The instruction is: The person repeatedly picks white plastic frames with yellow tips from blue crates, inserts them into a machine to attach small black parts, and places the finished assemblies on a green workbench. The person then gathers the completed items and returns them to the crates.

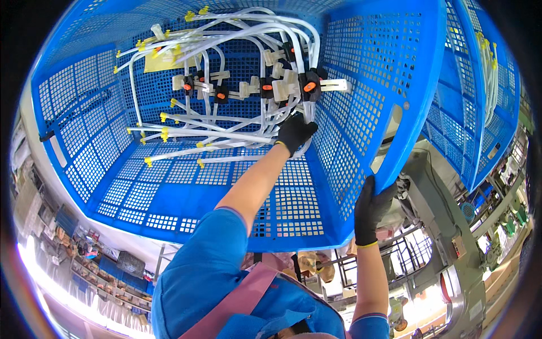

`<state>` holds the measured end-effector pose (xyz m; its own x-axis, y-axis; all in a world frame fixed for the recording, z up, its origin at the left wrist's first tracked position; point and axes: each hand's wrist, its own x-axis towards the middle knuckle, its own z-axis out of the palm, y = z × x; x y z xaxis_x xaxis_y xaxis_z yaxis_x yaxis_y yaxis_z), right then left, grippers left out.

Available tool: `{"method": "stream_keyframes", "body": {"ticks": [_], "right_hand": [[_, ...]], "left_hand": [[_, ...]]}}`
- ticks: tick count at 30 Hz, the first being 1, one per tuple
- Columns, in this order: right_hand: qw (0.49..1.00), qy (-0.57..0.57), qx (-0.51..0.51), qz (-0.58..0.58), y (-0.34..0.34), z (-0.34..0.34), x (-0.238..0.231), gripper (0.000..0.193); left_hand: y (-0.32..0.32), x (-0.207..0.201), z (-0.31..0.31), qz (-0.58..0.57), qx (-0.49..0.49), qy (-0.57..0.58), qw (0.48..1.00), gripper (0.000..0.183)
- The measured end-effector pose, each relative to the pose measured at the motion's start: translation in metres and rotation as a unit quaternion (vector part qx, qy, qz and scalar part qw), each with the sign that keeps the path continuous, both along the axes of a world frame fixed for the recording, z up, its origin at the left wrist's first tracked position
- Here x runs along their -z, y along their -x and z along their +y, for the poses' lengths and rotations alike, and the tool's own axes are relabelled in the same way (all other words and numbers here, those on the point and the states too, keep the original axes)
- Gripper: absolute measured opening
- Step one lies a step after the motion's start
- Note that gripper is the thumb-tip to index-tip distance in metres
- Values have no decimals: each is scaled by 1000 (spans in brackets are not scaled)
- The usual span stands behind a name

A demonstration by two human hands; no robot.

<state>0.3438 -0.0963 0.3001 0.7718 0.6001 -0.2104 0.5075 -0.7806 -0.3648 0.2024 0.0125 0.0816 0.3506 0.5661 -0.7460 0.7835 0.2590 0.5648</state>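
Inside a large blue perforated plastic basket (pixel 226 239) lie several bent white tubes (pixel 220 135) with yellow end caps. Black clamps (pixel 266 87) with orange buttons and pale plastic brackets (pixel 285 87) sit along the tubes. My left hand (pixel 296 134), in a black glove, reaches into the basket with its fingers curled round white tubes near the right wall. Part of its grip is hidden behind the glove. Black-gloved too, my right hand (pixel 370 210) is closed on the basket's right rim, below the slot-shaped handle opening.
A second blue basket (pixel 471 164) stands to the right, with more white tubes (pixel 489 79) in it. A grey machine frame (pixel 446 226) is at the lower right. Shelves with small goods (pixel 104 279) run along the lower left. A yellow sheet (pixel 161 61) lies among the tubes.
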Motion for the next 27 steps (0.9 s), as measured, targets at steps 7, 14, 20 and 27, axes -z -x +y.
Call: {"method": "stream_keyframes", "body": {"ticks": [7, 14, 20, 27], "right_hand": [[999, 10, 27, 22, 0, -2, -3, 46], [999, 15, 20, 20, 0, -3, -2, 44], [999, 18, 28, 27, 1, 0, -6, 44], [1000, 16, 2, -4, 3, 6, -5, 45]], "left_hand": [[9, 70, 1, 72, -25, -18, 997, 65], [41, 97, -11, 95, 40, 32, 994, 107], [62, 84, 11, 139, 212, 100, 962, 101], [43, 79, 22, 33, 355, 148, 922, 93]]}}
